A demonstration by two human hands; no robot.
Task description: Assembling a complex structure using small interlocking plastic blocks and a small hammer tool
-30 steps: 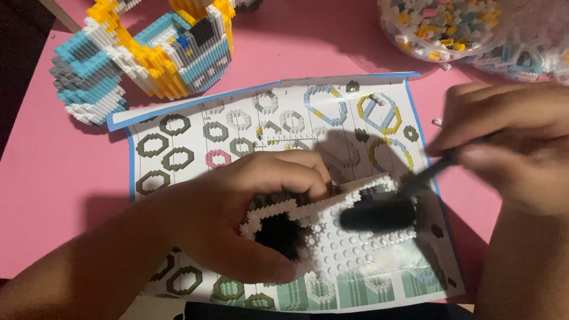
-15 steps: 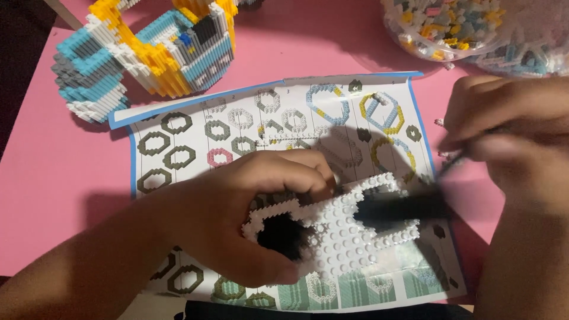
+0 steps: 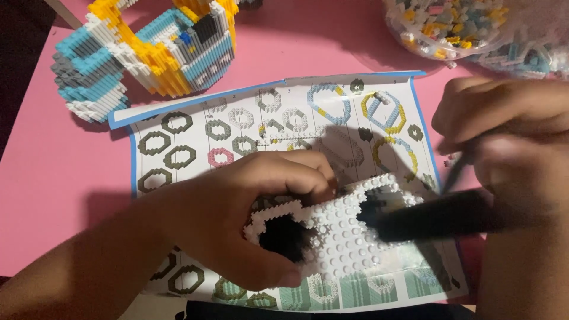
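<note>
White studded brick plate [image 3: 338,237] lies low in the middle of the view, on top of a printed instruction sheet [image 3: 195,142] spread over the pink desk [image 3: 53,178]. Its surface is a grid of small round bumps, its edge is stepped and jagged, and a dark round patch sits at its left end. The left hand [image 3: 249,219] wraps around that left end, fingers curled over the top edge and thumb underneath, clenched on the plate. The right hand [image 3: 510,136] hovers at the plate's right side, fingers pinched around a thin black tool [image 3: 438,214], whose blurred dark tip touches the plate's upper right part.

The sheet is glossy paper with a blue border, covered in rows of small ring-shaped diagrams in grey, pink, blue and yellow. Beyond its top left corner stands a blocky brick model [image 3: 142,53], built from tiny studded pieces in light blue, yellow, white and grey. At the top right, well apart from the plate, a clear plastic bag of loose bricks [image 3: 474,29] rests on the desk, crinkled and shiny.
</note>
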